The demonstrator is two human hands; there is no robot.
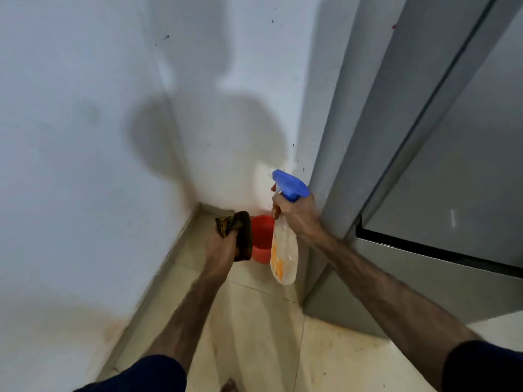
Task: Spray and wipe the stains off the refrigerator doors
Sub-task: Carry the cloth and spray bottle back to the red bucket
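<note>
My right hand [297, 215] grips the neck of a clear spray bottle [283, 253] with a blue trigger head [288, 183] and an orange-stained label; its nozzle points left, away from the fridge. My left hand [222, 250] holds a bunched dark brown cloth [239, 232] beside the bottle. The grey refrigerator [424, 171] fills the right side, with its doors' side edge facing me and a dark gap between upper and lower door [441, 251]. A small red speck [392, 26] shows high on the fridge.
A red bucket [261, 236] stands on the beige tiled floor [254, 335] in the corner, behind both hands. White walls [85, 137] close in the left and back, carrying my shadow and a few dark specks. A bare toe [228, 385] shows at the bottom edge.
</note>
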